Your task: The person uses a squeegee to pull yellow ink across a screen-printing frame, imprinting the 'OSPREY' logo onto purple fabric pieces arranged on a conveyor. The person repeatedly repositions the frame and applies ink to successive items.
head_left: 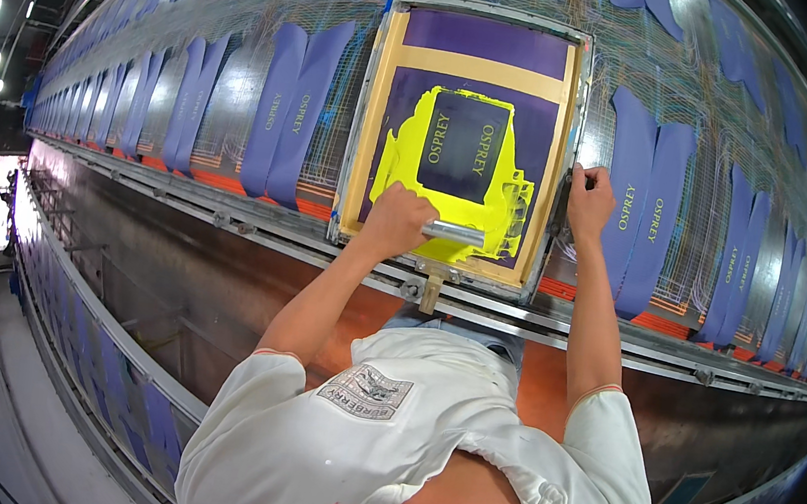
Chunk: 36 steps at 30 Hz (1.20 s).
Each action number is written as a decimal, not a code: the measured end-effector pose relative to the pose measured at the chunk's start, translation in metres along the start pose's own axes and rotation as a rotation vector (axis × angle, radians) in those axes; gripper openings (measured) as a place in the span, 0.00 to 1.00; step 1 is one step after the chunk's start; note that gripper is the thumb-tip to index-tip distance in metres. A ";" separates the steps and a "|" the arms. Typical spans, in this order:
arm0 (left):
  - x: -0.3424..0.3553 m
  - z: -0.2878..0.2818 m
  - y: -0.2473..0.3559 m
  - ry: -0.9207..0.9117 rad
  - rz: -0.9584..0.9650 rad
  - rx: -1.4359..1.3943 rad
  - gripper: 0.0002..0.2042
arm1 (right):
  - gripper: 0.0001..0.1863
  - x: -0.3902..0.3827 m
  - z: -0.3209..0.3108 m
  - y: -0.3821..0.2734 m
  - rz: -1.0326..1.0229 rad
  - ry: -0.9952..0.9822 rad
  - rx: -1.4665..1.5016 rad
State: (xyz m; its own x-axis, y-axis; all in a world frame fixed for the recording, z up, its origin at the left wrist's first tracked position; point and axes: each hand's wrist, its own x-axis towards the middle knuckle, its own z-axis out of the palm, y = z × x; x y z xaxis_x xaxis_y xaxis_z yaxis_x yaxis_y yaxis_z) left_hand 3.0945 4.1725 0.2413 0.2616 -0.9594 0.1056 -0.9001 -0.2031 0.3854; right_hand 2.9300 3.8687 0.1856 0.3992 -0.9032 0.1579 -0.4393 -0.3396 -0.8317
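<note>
My left hand (397, 223) is closed round the end of a squeegee (456, 232) with a metal bar, low inside a screen-printing frame (364, 116). Bright yellow ink (400, 156) lies thick on the purple mesh, ringing a dark rectangular window (464, 147) with lettering showing in it. The squeegee touches the ink below this window. On the frame's right side, my right hand (591, 203) has its fingers curled at the outer edge, by a dark fitting (560, 206). The frame lies flat on the long printing table.
Purple cut fabric pieces with small yellow lettering, such as this pair (289, 117) on the left and this pair (643, 201) on the right, lie in rows along the table. A metal rail (284, 243) runs along its near edge. Another table (103, 316) stands behind on the left.
</note>
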 end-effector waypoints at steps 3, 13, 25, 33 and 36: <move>-0.006 0.003 -0.007 -0.012 0.020 -0.008 0.10 | 0.15 0.000 0.009 0.011 0.016 0.014 -0.004; 0.145 -0.015 -0.092 0.027 0.042 0.012 0.09 | 0.18 0.066 0.027 -0.067 -0.348 -0.340 -0.112; 0.133 0.011 -0.096 0.122 0.068 -0.017 0.05 | 0.11 0.020 0.089 -0.100 -0.592 -0.680 -0.403; 0.055 0.010 -0.051 0.030 0.050 -0.031 0.08 | 0.12 -0.062 0.052 -0.096 -0.624 -0.694 -0.389; 0.118 0.002 -0.083 0.062 0.081 0.030 0.08 | 0.11 0.004 0.076 -0.101 -0.674 -0.634 -0.431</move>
State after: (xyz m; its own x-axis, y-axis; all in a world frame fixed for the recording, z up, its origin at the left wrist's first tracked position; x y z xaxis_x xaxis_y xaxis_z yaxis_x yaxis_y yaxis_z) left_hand 3.1992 4.0756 0.2197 0.2076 -0.9591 0.1922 -0.9289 -0.1317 0.3462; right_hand 3.0370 3.9189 0.2298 0.9682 -0.2263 0.1071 -0.1680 -0.9044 -0.3923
